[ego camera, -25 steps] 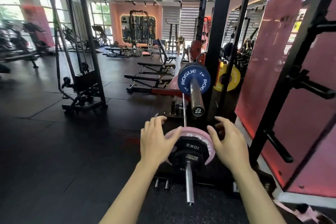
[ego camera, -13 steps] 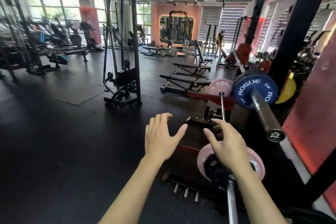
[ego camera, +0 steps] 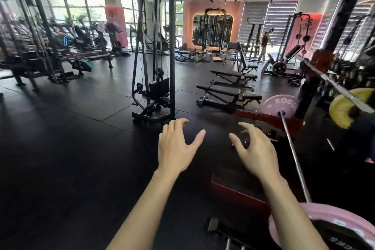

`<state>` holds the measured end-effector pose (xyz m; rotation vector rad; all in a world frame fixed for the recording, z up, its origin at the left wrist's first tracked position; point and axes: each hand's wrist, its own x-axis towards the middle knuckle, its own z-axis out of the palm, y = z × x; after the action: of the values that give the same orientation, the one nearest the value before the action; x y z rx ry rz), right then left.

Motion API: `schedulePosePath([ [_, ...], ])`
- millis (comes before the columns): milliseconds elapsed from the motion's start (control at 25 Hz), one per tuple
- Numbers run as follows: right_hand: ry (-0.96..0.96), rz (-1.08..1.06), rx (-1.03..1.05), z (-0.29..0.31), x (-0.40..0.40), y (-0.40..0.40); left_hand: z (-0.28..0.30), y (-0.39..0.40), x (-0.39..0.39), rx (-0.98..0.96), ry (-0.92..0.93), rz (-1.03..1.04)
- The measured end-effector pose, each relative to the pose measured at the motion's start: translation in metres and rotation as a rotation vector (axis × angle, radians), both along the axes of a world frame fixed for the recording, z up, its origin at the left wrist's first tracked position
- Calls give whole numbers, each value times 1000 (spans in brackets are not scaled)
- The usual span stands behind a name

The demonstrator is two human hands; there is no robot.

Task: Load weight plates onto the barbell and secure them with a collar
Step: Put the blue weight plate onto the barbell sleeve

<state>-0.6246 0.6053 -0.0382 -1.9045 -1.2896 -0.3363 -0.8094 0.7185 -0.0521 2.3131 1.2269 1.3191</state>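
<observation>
Both hands, left hand (ego camera: pixel 178 146) and right hand (ego camera: pixel 255 152), hover spread and empty; next, best grip a collar firmly beside the round pink rubber plate (ego camera: pixel 316 219)

Black rubber-tile floor (ego camera: pixel 71 148) under you, seams visible between tiles. Cable machine (ego camera: pixel 154 95) stands on it ahead of your hands. Two adjustable benches (ego camera: pixel 229 93) sit on floor right of that, one behind the other. Red-edged platform (ego camera: pixel 233 191) lies low at your right. Pink plates (ego camera: pixel 281 104) at far end of barbell (ego camera: pixel 294 158) look to meet platform; contact unclear. Treadmills (ego camera: pixel 81 42) line far left.
</observation>
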Motion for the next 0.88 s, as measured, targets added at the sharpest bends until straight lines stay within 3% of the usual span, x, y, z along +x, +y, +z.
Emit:
schedulePosePath([
  [640, 66, 102, -39, -12, 134, 463, -4, 427, 119, -48, -41, 42],
  [880, 73, -13, -48, -19, 171, 619, -6, 609, 172, -38, -52, -99],
])
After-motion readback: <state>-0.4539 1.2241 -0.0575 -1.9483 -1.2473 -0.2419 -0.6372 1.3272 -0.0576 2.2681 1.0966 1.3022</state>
